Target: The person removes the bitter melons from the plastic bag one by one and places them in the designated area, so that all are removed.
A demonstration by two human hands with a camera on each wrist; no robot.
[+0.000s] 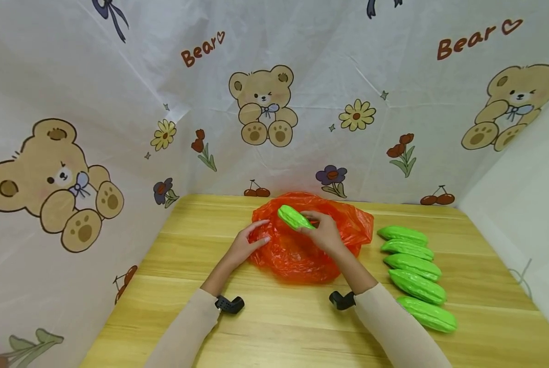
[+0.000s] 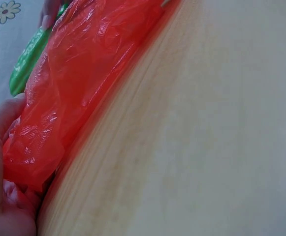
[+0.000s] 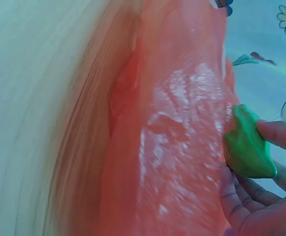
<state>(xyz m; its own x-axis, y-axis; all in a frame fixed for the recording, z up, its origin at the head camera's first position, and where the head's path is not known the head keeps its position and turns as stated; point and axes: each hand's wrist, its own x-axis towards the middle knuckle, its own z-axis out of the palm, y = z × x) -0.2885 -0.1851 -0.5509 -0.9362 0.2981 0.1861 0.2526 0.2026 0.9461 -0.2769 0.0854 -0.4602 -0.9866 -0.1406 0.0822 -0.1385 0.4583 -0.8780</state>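
Observation:
Over the mouth of a crumpled red plastic bag (image 1: 297, 260), my right hand (image 1: 326, 232) grips a bright green bitter melon (image 1: 293, 216) near one end. Its other end points to the far left. In the right wrist view the thumb and fingers pinch the tapered end of the bitter melon (image 3: 251, 147), beside the bag wall (image 3: 182, 142). My left hand (image 1: 246, 248) touches the left rim of the bag, thumb and index finger apart and fairly straight. The left wrist view shows the left thumb (image 2: 2, 115) against the bag (image 2: 74, 88); the other left fingers are hidden there.
Several more green bitter melons (image 1: 412, 266) lie in a column on the wooden table (image 1: 274, 327), right of the bag. A white cloth (image 1: 320, 168) printed with bears hangs behind and to the left. A pale panel (image 1: 527, 204) with a thin cord stands at the right.

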